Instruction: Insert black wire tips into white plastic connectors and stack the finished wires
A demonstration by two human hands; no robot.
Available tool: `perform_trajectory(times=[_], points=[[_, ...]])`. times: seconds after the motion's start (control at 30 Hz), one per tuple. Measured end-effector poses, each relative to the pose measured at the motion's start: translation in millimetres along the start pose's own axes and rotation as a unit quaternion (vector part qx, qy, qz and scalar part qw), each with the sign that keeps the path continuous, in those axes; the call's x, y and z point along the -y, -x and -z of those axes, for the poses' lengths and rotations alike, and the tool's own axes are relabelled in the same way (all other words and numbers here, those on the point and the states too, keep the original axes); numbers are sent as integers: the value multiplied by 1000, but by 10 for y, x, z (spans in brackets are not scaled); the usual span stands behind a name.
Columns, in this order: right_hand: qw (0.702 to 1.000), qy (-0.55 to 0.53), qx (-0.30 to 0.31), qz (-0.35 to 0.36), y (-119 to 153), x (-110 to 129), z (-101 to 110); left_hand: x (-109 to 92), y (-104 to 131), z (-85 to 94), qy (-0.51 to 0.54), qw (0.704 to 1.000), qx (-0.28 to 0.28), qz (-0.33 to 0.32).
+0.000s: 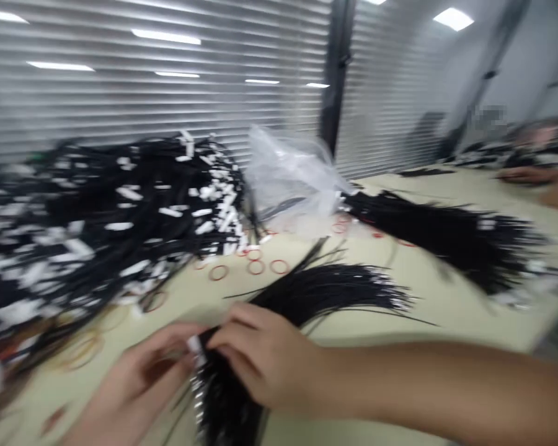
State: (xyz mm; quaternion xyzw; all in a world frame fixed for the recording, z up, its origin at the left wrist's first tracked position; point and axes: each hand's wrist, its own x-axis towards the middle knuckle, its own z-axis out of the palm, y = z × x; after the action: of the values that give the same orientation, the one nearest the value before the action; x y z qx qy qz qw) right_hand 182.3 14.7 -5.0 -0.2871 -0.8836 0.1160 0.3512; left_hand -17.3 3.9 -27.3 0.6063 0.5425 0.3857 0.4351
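Observation:
A bundle of thin black wires [328, 288] lies in front of me, its cut-looking ends fanned to the right. More black wires [230, 399] with small shiny ends show below my hands; whether they belong to the same bundle is hidden. My right hand [265, 353] is closed over the wires, its fingers curled round them. Beside it, my left hand [144, 375] pinches a small white connector [195, 345] at the wires' edge between thumb and fingers. Motion blur hides the finer detail.
To the left is a large heap of black cables with white connectors [130, 192]. Red rubber bands [255, 266] and yellowish bands [81, 350] lie on the table [376, 347]. Behind are a clear plastic bag [297, 167] and another wire bundle [428, 229]. A co-worker's hand [530, 175] is far right.

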Motion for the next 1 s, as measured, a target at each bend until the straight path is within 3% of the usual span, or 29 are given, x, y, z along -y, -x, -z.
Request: perform_trajectory(times=[0.1,0.17,0.6,0.8,1.0], points=[[997,-68,-1,-25,80,14,-50,-348,96,8,-16,999,45,8],[996,-81,-16,-23,124,26,-104,-429,107,-37,9,998,56,-2],[993,-20,-73,-95,200,-87,-233,-326,110,-47,48,996,77,-4],[990,-53,-48,-120,166,-44,-173,-343,92,-41,53,995,88,-1],[992,-74,-26,-102,152,-43,-133,-353,42,-28,76,992,104,7]])
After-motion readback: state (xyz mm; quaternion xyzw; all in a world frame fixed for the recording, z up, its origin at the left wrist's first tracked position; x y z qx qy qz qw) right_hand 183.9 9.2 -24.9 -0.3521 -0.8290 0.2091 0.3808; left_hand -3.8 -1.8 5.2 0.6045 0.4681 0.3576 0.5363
